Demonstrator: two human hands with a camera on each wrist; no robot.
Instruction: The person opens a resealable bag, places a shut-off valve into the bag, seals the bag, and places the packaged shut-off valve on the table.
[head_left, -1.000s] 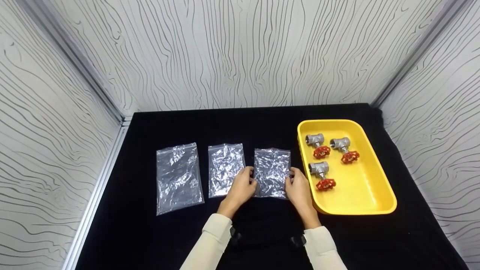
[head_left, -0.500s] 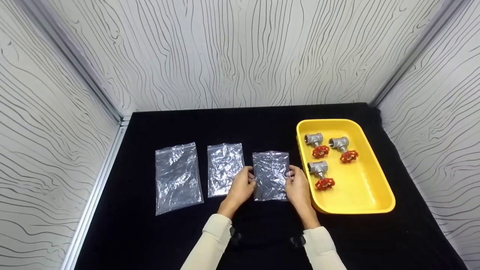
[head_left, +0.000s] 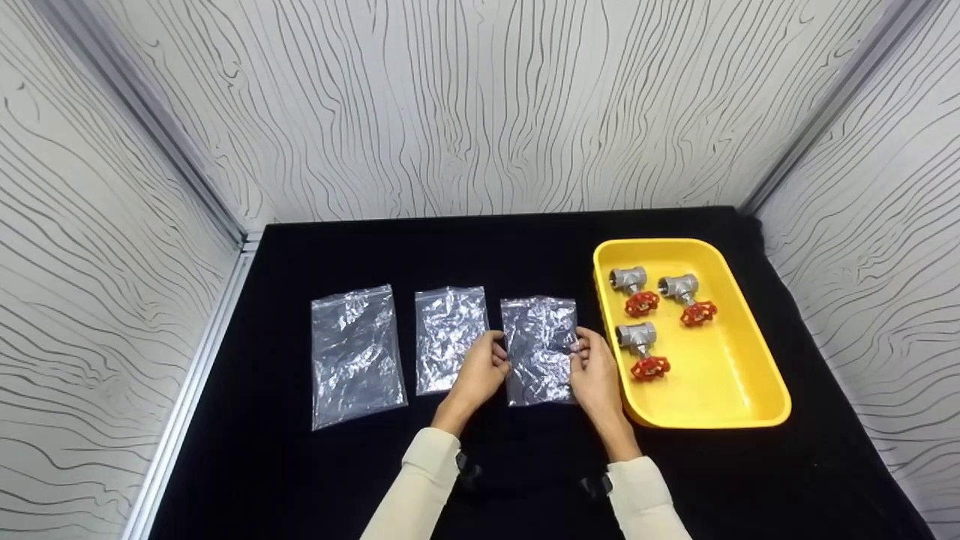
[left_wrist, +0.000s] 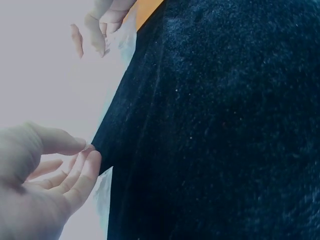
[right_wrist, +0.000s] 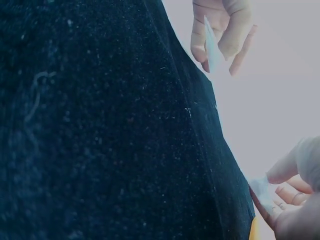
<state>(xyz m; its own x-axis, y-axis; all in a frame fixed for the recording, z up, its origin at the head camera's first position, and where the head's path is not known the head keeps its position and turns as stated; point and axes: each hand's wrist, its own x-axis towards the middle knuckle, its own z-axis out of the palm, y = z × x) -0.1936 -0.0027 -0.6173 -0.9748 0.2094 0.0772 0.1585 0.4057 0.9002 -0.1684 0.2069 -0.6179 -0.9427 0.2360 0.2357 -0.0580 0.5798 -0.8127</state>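
In the head view a clear zip-lock bag (head_left: 540, 352) is held between both hands, at the right end of a row of three bags. My left hand (head_left: 480, 371) pinches its left edge between thumb and fingers. On its right edge my right hand (head_left: 596, 375) has a similar pinch, close by the yellow tray. The left wrist view has the left thumb and fingertips (left_wrist: 90, 160) meeting at the film. A crumpled edge of the bag (right_wrist: 262, 192) lies between the right thumb and fingers in the right wrist view. Glare washes out much of both wrist views.
Two more clear bags, a middle one (head_left: 450, 337) and a larger left one (head_left: 356, 356), lie flat on the black cloth (head_left: 480, 255). The yellow tray (head_left: 720, 375) on the right holds three metal valves (head_left: 636, 337) with red handwheels. Patterned panels (head_left: 480, 112) enclose the table.
The held bag has shifted slightly left, its near edge has come closer to the person, and the glare on it has changed. Both hands keep their hold, nearly in place.
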